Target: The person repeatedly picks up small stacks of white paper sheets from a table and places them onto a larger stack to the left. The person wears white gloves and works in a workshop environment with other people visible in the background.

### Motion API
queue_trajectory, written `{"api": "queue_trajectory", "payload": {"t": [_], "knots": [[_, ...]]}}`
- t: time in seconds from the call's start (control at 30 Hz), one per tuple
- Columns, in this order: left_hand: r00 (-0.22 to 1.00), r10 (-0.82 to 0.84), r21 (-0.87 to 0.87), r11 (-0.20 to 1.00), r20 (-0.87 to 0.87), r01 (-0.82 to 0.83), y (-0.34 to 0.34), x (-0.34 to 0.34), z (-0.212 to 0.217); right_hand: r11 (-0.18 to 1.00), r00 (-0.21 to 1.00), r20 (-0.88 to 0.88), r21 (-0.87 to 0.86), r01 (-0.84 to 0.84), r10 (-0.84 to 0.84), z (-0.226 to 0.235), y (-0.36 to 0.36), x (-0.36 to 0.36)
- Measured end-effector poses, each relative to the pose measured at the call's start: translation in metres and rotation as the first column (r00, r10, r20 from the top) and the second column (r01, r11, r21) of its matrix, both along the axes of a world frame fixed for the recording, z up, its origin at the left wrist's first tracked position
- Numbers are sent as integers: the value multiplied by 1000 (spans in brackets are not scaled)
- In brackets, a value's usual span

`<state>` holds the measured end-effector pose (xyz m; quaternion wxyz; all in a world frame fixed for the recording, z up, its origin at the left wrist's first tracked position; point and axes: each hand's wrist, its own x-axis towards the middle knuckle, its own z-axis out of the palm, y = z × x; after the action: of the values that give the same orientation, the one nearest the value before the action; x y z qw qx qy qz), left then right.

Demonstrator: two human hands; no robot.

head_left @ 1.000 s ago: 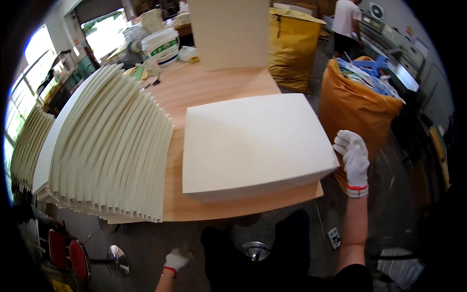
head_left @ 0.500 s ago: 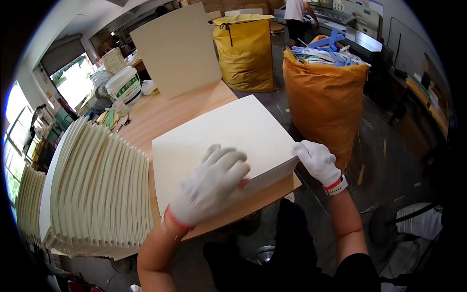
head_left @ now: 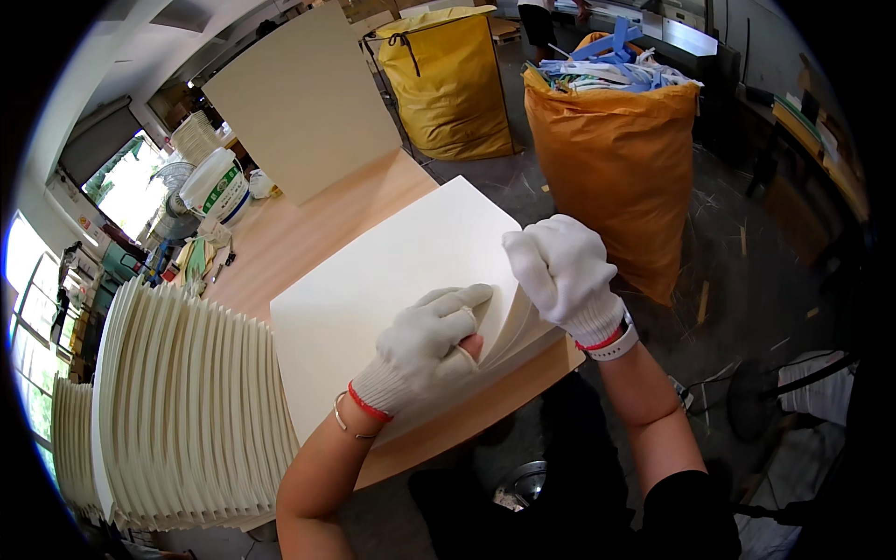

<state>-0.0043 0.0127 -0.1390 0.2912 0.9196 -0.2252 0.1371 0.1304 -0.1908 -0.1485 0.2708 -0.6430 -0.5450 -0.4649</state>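
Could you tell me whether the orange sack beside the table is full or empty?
Full: the orange sack bulges, with blue pieces heaped above its rim.

This was a workshop, the kind of place where people worked with paper. A wooden tabletop [head_left: 280, 245] held a thick stack of big cream sheets [head_left: 392, 280]. On the left, many more sheets were fanned out in a long row [head_left: 177, 401]. A large flat board [head_left: 303, 98] leaned at the far end, near a white bucket [head_left: 215, 182]. On the right stood a big orange sack [head_left: 616, 159] stuffed with scraps, and a yellow sack [head_left: 448, 79] stood farther back. The floor [head_left: 747, 271] was bare, dark and scuffed. Bright windows [head_left: 28, 280] ran along the left wall.
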Motion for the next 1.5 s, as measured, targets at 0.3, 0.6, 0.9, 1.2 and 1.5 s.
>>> {"api": "queue_trajectory", "payload": {"t": [0.3, 0.6, 0.9, 1.2, 1.5], "knots": [[983, 112, -97, 987, -144, -127, 8, -2, -2, 996, 996, -73, 63, 63, -58, -6, -2, 0], [991, 88, 1, 996, 97, -88, 5, -6, -9, 998, 998, 50, 53, -40, 37, -5, -2, 3], [985, 170, 18, 985, -36, -169, -3, -8, 5, 996, 998, -38, 67, 58, -56, -9, 1, 1], [991, 136, -7, 991, 16, -136, 3, -5, -4, 996, 1000, 27, 88, 11, -13, -11, 2, 1], [997, 80, 29, 996, -3, -80, 3, 0, 1, 991, 998, 25, 117, 60, -64, -10, 6, 2]]}}
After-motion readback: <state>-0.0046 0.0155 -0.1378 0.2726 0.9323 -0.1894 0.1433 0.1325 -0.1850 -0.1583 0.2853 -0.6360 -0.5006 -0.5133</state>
